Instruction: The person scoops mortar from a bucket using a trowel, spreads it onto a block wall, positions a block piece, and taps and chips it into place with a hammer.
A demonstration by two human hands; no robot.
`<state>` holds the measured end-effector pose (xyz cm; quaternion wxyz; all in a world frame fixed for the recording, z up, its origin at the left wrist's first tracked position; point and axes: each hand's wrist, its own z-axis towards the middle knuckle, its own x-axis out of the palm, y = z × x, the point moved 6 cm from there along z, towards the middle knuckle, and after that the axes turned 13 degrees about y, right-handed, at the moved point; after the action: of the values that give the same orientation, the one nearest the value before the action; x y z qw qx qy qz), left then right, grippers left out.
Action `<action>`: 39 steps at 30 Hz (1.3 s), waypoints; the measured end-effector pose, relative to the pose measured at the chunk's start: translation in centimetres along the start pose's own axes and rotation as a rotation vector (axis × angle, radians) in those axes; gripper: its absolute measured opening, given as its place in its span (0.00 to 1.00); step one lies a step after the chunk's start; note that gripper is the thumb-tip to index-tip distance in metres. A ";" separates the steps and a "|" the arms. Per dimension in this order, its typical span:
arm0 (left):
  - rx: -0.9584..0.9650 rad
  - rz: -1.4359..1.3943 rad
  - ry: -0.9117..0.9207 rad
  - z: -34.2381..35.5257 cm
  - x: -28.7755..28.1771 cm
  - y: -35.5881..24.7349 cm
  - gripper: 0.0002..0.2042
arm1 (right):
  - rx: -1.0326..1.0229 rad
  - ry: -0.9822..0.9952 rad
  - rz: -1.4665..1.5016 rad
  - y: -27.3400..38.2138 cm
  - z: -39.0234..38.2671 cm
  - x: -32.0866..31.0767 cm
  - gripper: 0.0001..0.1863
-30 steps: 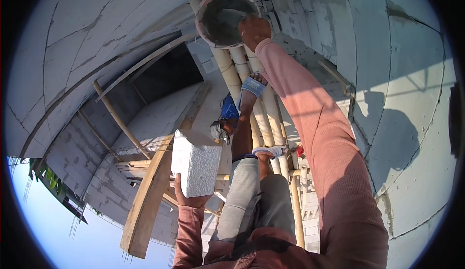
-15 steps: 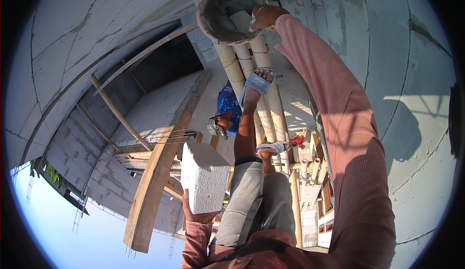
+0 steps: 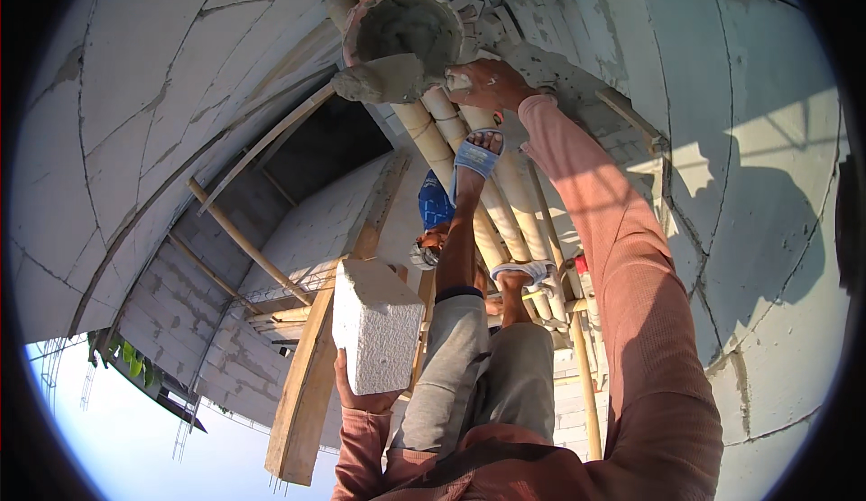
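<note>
Low in the head view, my left hand (image 3: 361,398) grips a white aerated concrete block (image 3: 379,331) from beneath, its fingers closed along the side and bottom. My right hand (image 3: 493,84) is closed round the handle of a trowel (image 3: 401,77), arm stretched far forward. A lump of wet grey mortar (image 3: 359,84) sits on the blade's left end. Behind the blade stands a round bucket (image 3: 350,39) with grey mortar inside; the trowel covers part of its near rim.
My sandalled feet (image 3: 476,154) rest on bamboo poles (image 3: 505,203) high above the ground. A person in blue (image 3: 435,202) is below. A thick wooden beam (image 3: 302,393) rises at left; a grey block wall (image 3: 767,77) stands close on the right.
My right hand has brought the trowel out of the bucket, with mortar on its blade, to the bucket's near side. The left hand keeps hold of the block. The view has shifted slightly.
</note>
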<state>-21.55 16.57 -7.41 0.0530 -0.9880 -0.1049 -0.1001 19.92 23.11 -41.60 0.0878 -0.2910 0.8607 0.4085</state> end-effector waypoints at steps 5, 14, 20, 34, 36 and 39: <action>-0.023 0.057 0.066 -1.6 1.0 0.2 0.32 | -0.204 -0.244 0.264 6.8 -8.3 1.3 0.30; -0.048 0.347 0.218 -5.2 0.9 -0.1 0.24 | -0.037 -0.556 0.706 16.0 -45.9 7.8 0.32; -0.060 0.683 0.240 -8.6 2.6 1.1 0.23 | 0.248 -0.974 0.949 21.8 -70.3 21.8 0.34; -0.270 1.353 0.549 -15.5 12.8 17.1 0.20 | 0.055 -2.350 1.643 23.3 -94.4 41.6 0.20; -0.286 1.424 0.590 -16.8 13.8 19.6 0.20 | 0.170 -2.278 1.638 20.9 -96.2 42.1 0.26; -0.299 1.512 0.629 -18.2 14.5 22.6 0.19 | 0.211 -2.106 1.639 18.2 -98.5 41.4 0.35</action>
<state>-6.10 -4.84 11.45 0.0009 -0.7146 0.6211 -0.3219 -15.77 -59.89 18.30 0.4579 0.7653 0.3357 0.3032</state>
